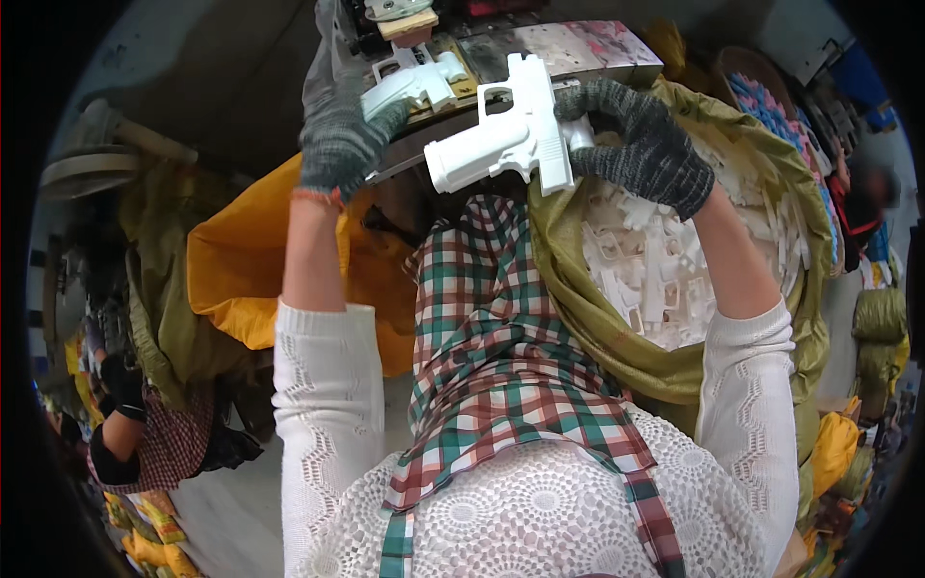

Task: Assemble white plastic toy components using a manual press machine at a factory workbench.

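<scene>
My right hand (641, 140), in a dark grey knitted glove, grips a white plastic toy pistol (515, 125) by its slide side, thumb below and fingers above. The pistol is held in the air above my lap, its handle pointing left. My left hand (349, 140), gloved alike, closes around the handle end of a second white toy pistol (414, 85) at the bench edge. A thin metal strip (397, 170) shows just below my left hand; I cannot tell what it belongs to.
To the right stands an olive woven sack (559, 279) full of white plastic pistol parts (660, 275). A yellow-orange sack (241, 255) hangs open at the left. Ahead is a workbench (578, 53) with a small machine (395, 14). A person (154, 433) sits at the far left.
</scene>
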Demonstrator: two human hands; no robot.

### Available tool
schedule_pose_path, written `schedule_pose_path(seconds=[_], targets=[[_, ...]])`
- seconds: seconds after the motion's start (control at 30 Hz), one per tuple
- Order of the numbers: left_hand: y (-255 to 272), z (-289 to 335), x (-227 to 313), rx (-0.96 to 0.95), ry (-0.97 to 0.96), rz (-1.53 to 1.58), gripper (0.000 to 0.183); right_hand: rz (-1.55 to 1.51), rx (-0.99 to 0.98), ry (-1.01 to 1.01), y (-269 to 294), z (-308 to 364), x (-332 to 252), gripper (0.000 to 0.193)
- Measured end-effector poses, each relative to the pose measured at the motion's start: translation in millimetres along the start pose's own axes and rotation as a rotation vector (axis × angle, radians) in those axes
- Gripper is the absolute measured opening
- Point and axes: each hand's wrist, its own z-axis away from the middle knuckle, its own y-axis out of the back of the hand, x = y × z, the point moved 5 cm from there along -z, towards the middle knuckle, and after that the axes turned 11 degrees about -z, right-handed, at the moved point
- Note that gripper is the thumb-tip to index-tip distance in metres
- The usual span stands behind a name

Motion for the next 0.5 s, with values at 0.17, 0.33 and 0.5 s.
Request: schedule_pose_path(seconds=[0.17, 0.33, 0.5], targets=[[7.5, -1.8, 16.4, -0.107, -0.133, -0.43, 0.05, -0.203, 0.103, -0.146, -3.8, -27.3, 15.3, 0.043], [6.6, 61.9, 6.5, 0.151, -0.118, -0.348, 0.047, -0.134, 0.108, 0.106, -12.3, -55.2, 22.6, 0.04], [56.1, 133.6, -89.3, 0.204, 0.187, -0.684, 0.06, 0.032, -0.025, 0.225, -57.2, -104.0, 33.1, 0.039]])
